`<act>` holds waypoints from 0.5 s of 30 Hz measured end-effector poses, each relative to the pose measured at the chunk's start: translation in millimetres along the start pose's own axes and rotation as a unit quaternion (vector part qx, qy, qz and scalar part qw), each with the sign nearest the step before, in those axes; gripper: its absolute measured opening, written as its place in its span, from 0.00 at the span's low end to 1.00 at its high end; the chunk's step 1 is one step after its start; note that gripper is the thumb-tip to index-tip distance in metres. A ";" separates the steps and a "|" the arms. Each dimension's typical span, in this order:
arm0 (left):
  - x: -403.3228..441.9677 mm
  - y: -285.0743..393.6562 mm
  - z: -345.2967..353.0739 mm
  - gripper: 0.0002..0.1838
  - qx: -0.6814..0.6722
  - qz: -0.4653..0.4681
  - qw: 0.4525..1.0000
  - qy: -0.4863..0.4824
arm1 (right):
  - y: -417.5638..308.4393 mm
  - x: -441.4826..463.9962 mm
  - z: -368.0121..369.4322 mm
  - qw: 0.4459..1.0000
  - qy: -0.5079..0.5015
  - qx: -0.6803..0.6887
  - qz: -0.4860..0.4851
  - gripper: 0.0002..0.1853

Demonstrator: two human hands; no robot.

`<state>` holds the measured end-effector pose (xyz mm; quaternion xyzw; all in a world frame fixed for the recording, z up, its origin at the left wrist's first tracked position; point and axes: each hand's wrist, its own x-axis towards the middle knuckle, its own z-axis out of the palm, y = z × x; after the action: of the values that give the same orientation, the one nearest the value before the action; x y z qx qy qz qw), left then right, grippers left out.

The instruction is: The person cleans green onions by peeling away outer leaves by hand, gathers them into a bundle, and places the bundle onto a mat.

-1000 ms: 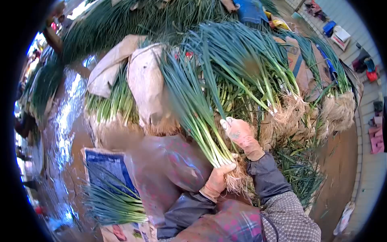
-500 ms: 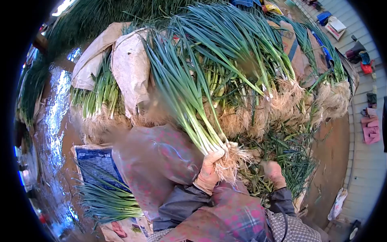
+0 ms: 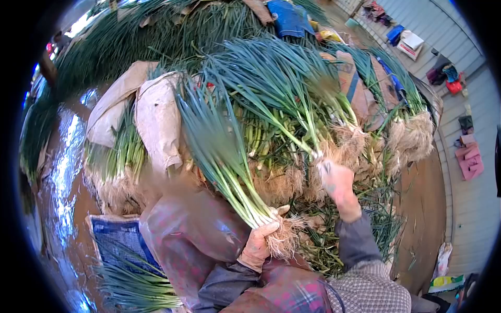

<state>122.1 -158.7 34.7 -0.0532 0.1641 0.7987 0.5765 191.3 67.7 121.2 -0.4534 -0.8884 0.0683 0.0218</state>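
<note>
A bunch of green onions [image 3: 229,180] lies slantwise, its white stems and roots at the lower right and its leaves up to the left. My left hand [image 3: 258,244] is wrapped round the stems just above the roots. My right hand [image 3: 336,182], blurred, reaches up to the root end of a stalk in the large onion pile [image 3: 276,78]; its fingers are closed at that end. Both hands look gloved and muddy.
Pale sacks [image 3: 158,120] cover more onions at left. A blue sack [image 3: 122,237] with onions on it lies at lower left. Leaf scraps [image 3: 323,237] litter the ground below the pile. Wet ground [image 3: 68,182] runs along the left, a ribbed wall [image 3: 475,135] along the right.
My right hand has moved up from the leaf scraps to the pile's root ends. The left hand still holds its bunch. The view has shifted.
</note>
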 end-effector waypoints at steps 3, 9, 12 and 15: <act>-0.9 1.6 -1.6 0.20 -0.010 -0.021 1.000 0.008 | -37.6 -59.5 -7.2 0.978 -0.141 0.150 0.029 0.12; -6.7 8.2 12.2 0.26 -0.031 -0.098 0.995 -0.015 | 3.2 -78.1 33.9 0.816 -0.236 0.527 -0.029 0.24; -6.7 2.9 7.3 0.28 -0.020 -0.064 0.998 0.006 | -30.4 -46.4 38.8 0.789 -0.238 0.563 0.058 0.39; -8.2 -1.5 -4.9 0.25 0.003 -0.057 0.998 0.016 | -57.8 1.6 83.7 0.638 -0.278 0.718 0.008 0.40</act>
<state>125.7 -167.3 32.0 -0.0733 0.1722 0.7631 0.6186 135.6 27.0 46.4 -0.2621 -0.5202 0.8076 0.0915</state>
